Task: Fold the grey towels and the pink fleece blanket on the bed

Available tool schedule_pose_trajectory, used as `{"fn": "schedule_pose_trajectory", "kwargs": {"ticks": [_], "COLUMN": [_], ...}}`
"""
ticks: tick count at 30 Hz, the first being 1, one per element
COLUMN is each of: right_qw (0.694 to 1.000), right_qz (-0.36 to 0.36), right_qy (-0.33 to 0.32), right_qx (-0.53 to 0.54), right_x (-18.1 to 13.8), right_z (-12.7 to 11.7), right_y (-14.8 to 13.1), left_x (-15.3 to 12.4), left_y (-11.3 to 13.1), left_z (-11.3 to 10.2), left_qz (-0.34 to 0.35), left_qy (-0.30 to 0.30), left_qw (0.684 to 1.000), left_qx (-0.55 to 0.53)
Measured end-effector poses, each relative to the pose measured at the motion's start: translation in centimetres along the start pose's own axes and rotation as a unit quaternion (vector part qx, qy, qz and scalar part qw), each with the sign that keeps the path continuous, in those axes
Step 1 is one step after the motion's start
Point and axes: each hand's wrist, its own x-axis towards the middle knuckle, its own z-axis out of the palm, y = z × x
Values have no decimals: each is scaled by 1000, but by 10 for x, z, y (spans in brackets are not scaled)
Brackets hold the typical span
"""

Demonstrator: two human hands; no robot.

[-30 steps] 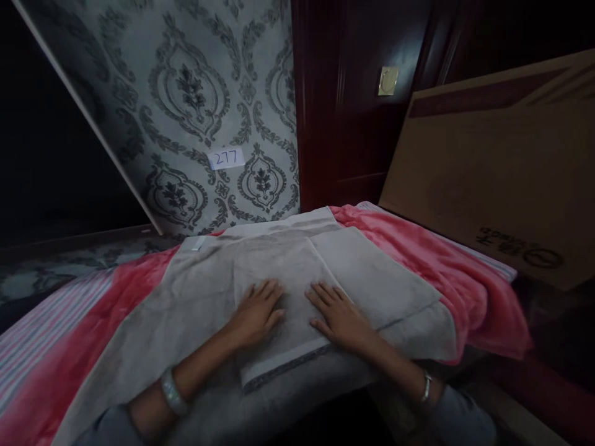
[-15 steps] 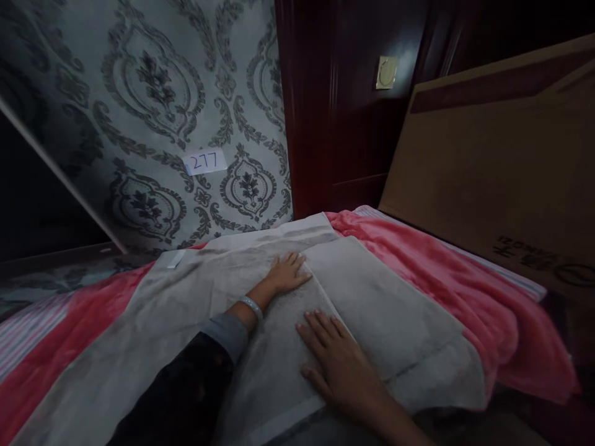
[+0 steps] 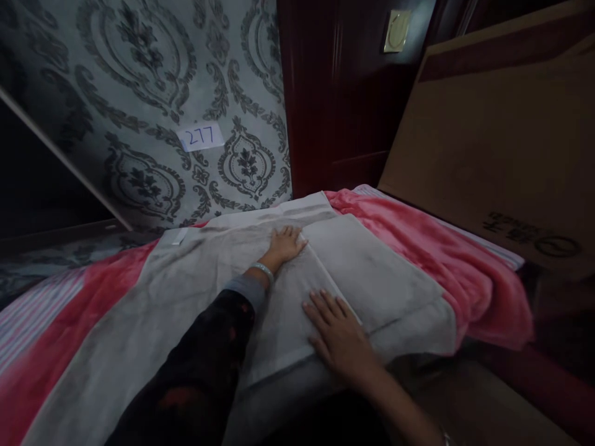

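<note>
Since 1 second ago, the left hand point(image 3: 286, 244) has moved farther up the grey cloth point(image 3: 286, 316), toward its far edge.

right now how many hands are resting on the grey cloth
2: the left hand lies farther out on the grey cloth, near the top of the pale folded edge; the right hand lies nearer the wearer. No other hand shows.

Left arm point(image 3: 211, 347) reaching in from 7 o'clock; left hand point(image 3: 284, 245) palm down, pointing to 1. Right forearm point(image 3: 402, 399) from 5 o'clock; right hand point(image 3: 343, 337) flat, palm down, pointing to 11.
</note>
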Motion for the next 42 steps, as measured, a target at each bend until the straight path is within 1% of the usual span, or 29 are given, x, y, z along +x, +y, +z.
{"fn": "schedule_pose_trajectory", "kwargs": {"ticks": [3, 5, 7, 9, 11, 12, 13, 14, 15, 16, 18, 19, 20, 21, 22, 23, 25, 27, 30, 33, 38, 40, 42], "right_qw": [1000, 999, 999, 998, 992, 985, 972, 952, 922, 883, 791, 746, 709, 683, 668, 664, 673, 684, 688, 687, 668, 674, 688], "right_qz": [9, 11, 11, 2, 8, 28, 64, 114, 173, 231, 322, 350, 367, 376, 379, 378, 379, 392, 409, 406, 403, 407, 412], "right_qy": [15, 32, 43, 49, 76, 104, 142, 188, 234, 273, 322, 331, 331, 325, 316, 304, 286, 284, 290, 288, 288, 284, 277], "right_qx": [3, 11, 22, 47, 102, 137, 174, 214, 256, 302, 408, 459, 503, 536, 557, 569, 567, 546, 524, 530, 555, 548, 529], "right_x": [1, -1, -6, -15, -27, -34, -41, -49, -57, -64, -78, -84, -88, -91, -93, -93, -89, -81, -68, -58, -43, -36, -29], "right_z": [-6, -8, -10, -13, -20, -23, -27, -31, -35, -38, -43, -46, -49, -52, -56, -60, -67, -73, -79, -81, -81, -80, -79], "right_y": [-4, -6, -6, -3, 4, 10, 17, 26, 36, 47, 69, 78, 87, 94, 99, 104, 112, 119, 129, 135, 138, 139, 142], "left_x": [-25, -49, -77, -106, -131, -141, -150, -156, -160, -163, -164, -163, -162, -161, -160, -160, -160, -161, -163, -166, -172, -174, -175], "left_y": [10, 15, 18, 19, 19, 18, 18, 18, 18, 19, 19, 19, 19, 18, 18, 17, 16, 16, 15, 16, 21, 22, 20], "left_z": [-11, -18, -22, -20, -13, -8, -2, 4, 10, 14, 20, 22, 22, 23, 22, 22, 21, 21, 21, 20, 15, 14, 14], "left_qz": [2, 28, 58, 97, 134, 149, 161, 168, 171, 172, 170, 170, 170, 170, 171, 174, 178, 184, 190, 189, 177, 172, 175], "left_qy": [38, 35, 13, -9, -25, -27, -25, -19, -12, -5, 2, 1, 2, 4, 8, 11, 14, 11, 13, 10, -5, -10, -8], "left_qw": [999, 999, 998, 995, 991, 988, 987, 986, 985, 985, 985, 985, 985, 985, 985, 985, 984, 983, 981, 982, 984, 984, 982], "left_qx": [1, -2, -5, -5, -7, -12, -15, -16, -17, -16, -12, -11, -10, -10, -11, -13, -16, -19, -23, -25, -36, -45, -72]}}
